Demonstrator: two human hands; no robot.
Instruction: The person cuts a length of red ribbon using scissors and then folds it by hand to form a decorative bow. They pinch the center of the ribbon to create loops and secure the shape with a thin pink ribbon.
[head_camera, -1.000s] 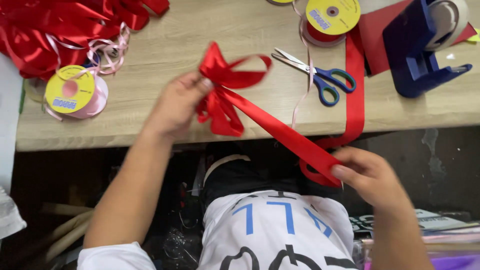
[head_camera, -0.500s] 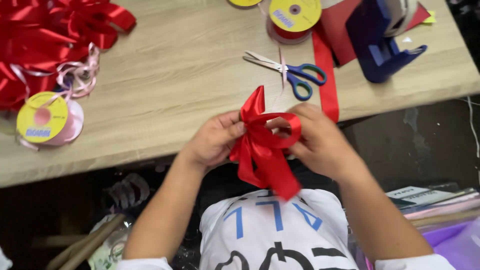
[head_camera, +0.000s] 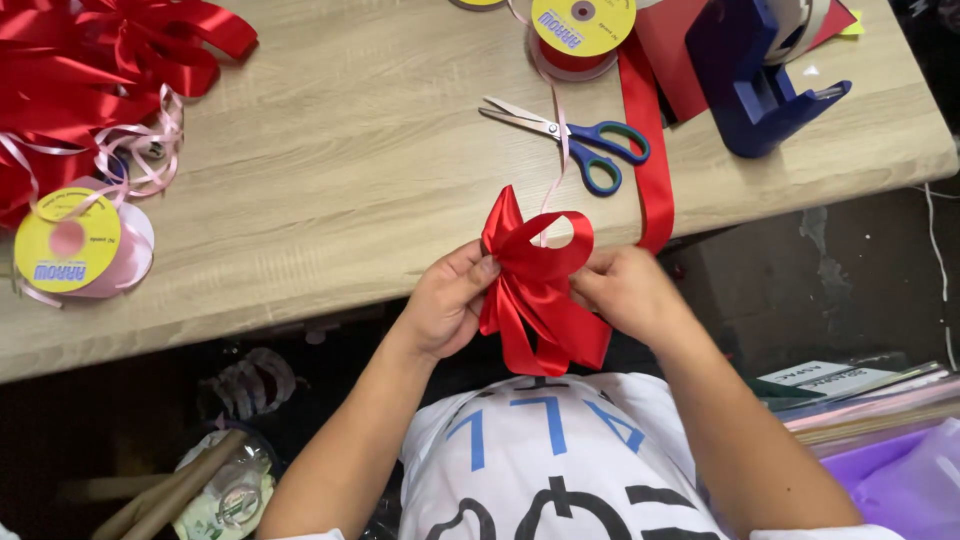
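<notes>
A red ribbon bow (head_camera: 537, 285), folded into several loops, hangs just in front of the wooden table's near edge (head_camera: 300, 300). My left hand (head_camera: 445, 300) pinches its left side and my right hand (head_camera: 625, 292) pinches its right side, both at the centre of the folds. A red ribbon strip (head_camera: 650, 150) runs from the bow up across the table to a red spool with a yellow face (head_camera: 582, 30). A thin pink ribbon (head_camera: 553, 150) trails from the bow toward that spool.
Blue-handled scissors (head_camera: 580, 140) lie on the table beyond the bow. A blue tape dispenser (head_camera: 765, 75) stands at the far right. A pile of red bows (head_camera: 90, 70) and a pink ribbon spool (head_camera: 75, 245) sit at the left. A purple bin (head_camera: 890, 480) is lower right.
A second ago my hands were apart, stretching the ribbon. They came together, folding it into loops, and now both pinch the gathered bow at its centre.
</notes>
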